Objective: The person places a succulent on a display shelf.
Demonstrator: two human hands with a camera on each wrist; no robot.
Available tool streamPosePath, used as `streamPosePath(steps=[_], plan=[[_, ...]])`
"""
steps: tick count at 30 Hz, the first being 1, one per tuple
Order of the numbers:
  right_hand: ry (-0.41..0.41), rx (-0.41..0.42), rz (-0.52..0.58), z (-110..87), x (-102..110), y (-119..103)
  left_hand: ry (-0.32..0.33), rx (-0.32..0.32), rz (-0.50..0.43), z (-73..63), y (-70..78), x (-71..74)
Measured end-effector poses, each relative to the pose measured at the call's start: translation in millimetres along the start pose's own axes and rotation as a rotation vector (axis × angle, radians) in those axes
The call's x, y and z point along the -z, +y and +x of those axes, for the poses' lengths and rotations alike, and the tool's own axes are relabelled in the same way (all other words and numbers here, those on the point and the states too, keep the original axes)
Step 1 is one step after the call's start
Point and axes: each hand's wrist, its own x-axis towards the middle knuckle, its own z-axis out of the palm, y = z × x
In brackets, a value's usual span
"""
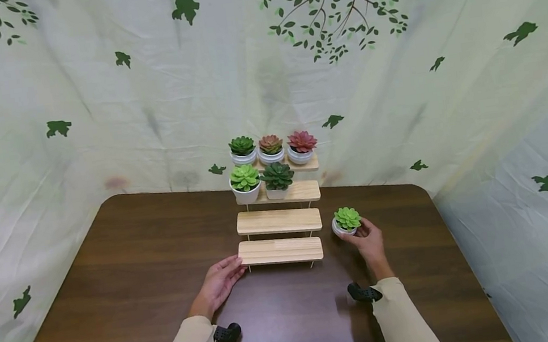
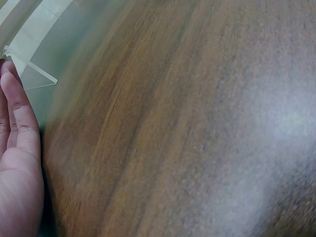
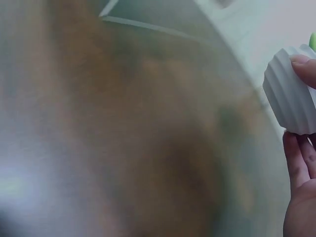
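My right hand [image 1: 369,244] grips a small potted succulent [image 1: 348,218] with bright green leaves, to the right of a tiered wooden stand [image 1: 277,221]. In the right wrist view, thumb and fingers hold its white ribbed pot [image 3: 289,91], tilted over the brown table. At the stand's front left corner, my left hand [image 1: 219,283] touches the end of the lowest shelf [image 1: 280,250] with fairly straight fingers. Only the fingers and palm of this hand [image 2: 19,148] show at the edge of the left wrist view.
On the stand's top shelf are a green succulent [image 1: 242,146], a brownish one [image 1: 271,145] and a red one [image 1: 302,142]. The shelf below carries a light green succulent [image 1: 245,178] and a dark green one [image 1: 277,176]. A leaf-print curtain [image 1: 155,123] hangs behind the table [image 1: 128,280].
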Motion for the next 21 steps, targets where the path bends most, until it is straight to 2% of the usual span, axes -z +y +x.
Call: streamPosePath(steps=[7,10,15,21], plan=[[-0.043,0.074,-0.007,17.1,4,-38,-0.020,-0.014,0.008,-1.0,0.1,2.8],[-0.062,0.104,0.027,23.2,2,-54,0.003,-0.011,0.002,-0.7,0.4,2.8],[-0.080,0.159,0.055,29.9,-5,-77,0.005,0.000,0.018,0.9,1.7,2.5],[-0.125,0.168,0.061,32.4,-19,-100,0.002,0.009,0.025,1.3,1.8,1.6]])
